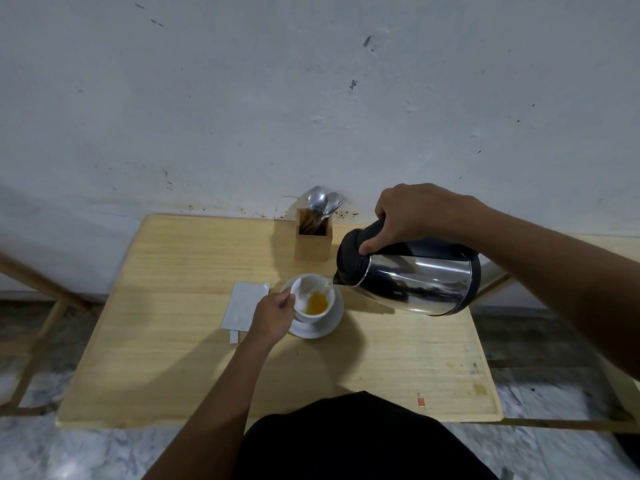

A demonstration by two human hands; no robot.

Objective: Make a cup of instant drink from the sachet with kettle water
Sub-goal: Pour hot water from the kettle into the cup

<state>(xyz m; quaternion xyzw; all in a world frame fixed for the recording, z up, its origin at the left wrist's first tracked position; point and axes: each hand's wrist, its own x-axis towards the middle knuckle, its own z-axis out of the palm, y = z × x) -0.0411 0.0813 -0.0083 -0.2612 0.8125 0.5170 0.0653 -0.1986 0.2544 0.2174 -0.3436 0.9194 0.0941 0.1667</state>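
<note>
A white cup (304, 315) stands on a white saucer (329, 325) in the middle of the wooden table (381, 358). Orange liquid lies in its bottom. My left hand (272, 317) grips the cup at its left side, by the handle. My right hand (412, 216) holds the black handle of a steel kettle (419, 284), tilted left with its spout over the cup's rim. A thin stream of water runs into the cup. The torn white sachet (244, 306) lies flat just left of the cup, with a small torn strip (234, 336) beside it.
A wooden holder (313, 242) with spoons and a fork stands at the table's back edge against the wall, just left of the kettle. Wooden frame pieces flank the table on both sides. The floor below is marble.
</note>
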